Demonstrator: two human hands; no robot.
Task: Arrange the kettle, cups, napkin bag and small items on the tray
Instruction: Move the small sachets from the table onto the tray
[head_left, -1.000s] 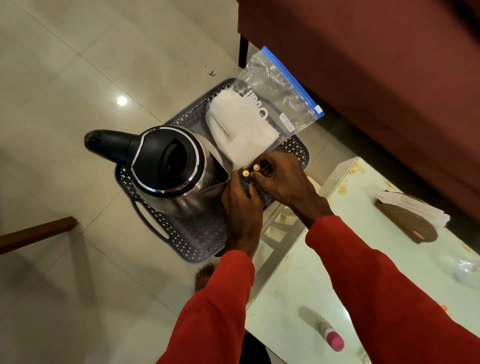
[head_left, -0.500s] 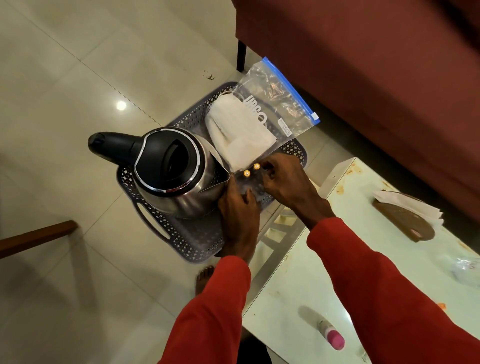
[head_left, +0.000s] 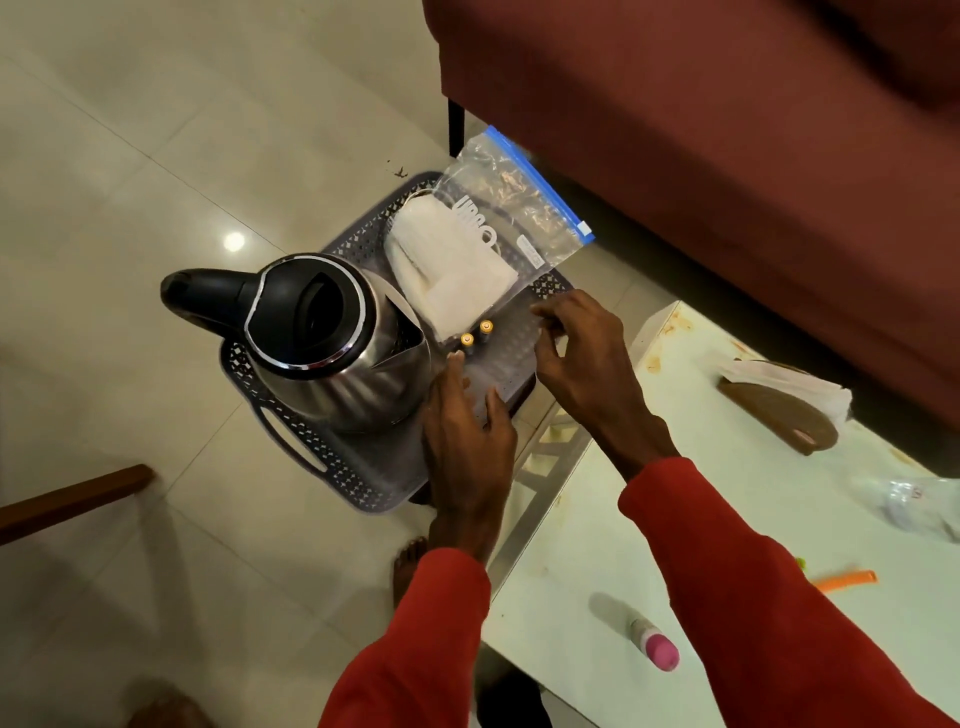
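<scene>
Tray (head_left: 332, 467) holds kettle (head_left: 332, 343), napkin bag (head_left: 488, 244).

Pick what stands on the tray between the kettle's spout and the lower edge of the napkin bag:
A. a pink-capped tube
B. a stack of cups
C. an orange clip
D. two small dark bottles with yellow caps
D: two small dark bottles with yellow caps stand upright on the tray, between the kettle and the napkin bag.

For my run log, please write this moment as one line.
kettle on tray | napkin bag on tray | left hand, right hand open beside two small items
</scene>
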